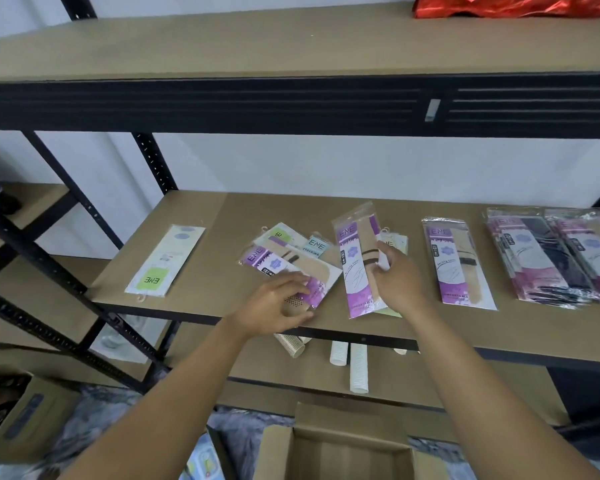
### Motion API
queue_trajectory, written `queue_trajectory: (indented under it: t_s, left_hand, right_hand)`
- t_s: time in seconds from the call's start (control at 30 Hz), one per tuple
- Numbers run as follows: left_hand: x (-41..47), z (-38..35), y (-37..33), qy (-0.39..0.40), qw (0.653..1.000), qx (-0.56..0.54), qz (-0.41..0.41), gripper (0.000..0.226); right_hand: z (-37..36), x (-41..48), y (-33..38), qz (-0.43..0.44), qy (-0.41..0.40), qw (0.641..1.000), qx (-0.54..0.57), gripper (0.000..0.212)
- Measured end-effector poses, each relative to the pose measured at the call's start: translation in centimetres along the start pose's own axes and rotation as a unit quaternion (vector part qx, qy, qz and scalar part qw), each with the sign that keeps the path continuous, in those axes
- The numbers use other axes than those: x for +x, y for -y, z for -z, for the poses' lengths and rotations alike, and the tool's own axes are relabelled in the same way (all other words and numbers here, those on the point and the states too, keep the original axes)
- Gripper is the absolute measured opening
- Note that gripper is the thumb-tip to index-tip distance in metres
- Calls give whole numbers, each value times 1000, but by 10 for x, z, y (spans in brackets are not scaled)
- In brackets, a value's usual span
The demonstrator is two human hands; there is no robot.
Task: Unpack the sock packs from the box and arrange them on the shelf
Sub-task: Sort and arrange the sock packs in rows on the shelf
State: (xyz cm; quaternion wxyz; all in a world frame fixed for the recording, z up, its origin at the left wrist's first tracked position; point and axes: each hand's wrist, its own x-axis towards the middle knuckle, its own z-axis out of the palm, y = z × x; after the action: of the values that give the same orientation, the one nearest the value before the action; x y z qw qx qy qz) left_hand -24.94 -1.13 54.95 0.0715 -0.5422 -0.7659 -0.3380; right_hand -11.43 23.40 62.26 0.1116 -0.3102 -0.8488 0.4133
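My right grip (395, 282) pinches the sock pack (355, 258), pointing away from me, right of the pile (281, 259) my left grip (278, 303) holds.

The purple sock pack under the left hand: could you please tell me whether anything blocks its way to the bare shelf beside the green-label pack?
Nothing visible does. The purple sock pack lies on top of its pile under the left hand, and the shelf up to the green-label pack is bare.
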Motion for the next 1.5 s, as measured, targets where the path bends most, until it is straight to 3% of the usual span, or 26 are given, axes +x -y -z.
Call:
queue_trajectory:
  t_s: [0.07,0.13,0.2,0.23,0.3,0.37,0.53,0.67,0.87,1.07,1.23,1.33,1.5]
  left_hand:
    - [-6,5,-9,11,999,-25,46,36]
    - [0,8,-22,-67,989,-50,118,22]
    - [18,13,-25,-183,946,1,268,16]
    - [26,17,-22,-198,907,16,372,27]
    - [35,24,-11,-118,840,-14,529,57]
    - [40,31,-9,-51,820,-46,568,66]
    - [40,18,19,-61,791,-43,607,72]
    - [49,20,3,-147,797,-100,577,35]
    - [77,23,-35,-313,786,-208,490,20]
    - [112,5,-78,-297,795,-302,434,28]
    - [126,-26,-93,-248,735,-419,471,32]
    - [133,-36,-99,-231,701,-472,483,21]
    - [136,-43,-100,-207,700,-475,491,17]
  right_hand:
    - [-1,-2,-4,-5,9,1000,-4,52]
    - [-2,-4,-7,-5,10,1000,-4,52]
    - [-2,-6,-8,-6,8,1000,-3,51]
    - [-1,-7,-8,-5,7,1000,-6,51]
    - [0,-9,-7,-6,6,1000,-7,51]
    - [2,-12,-7,-6,5,1000,2,50]
    - [1,-17,-12,-1,-6,999,41,52]
    - [7,-16,-25,7,-9,997,75,55]
    - [36,-16,-49,-6,-33,988,149,59]
    - [79,-15,-79,-48,-104,977,179,58]
    - [113,-8,-93,-69,-139,982,104,60]
    - [118,6,-99,-81,-129,988,21,58]
    - [102,24,-114,-88,-102,968,-210,54]
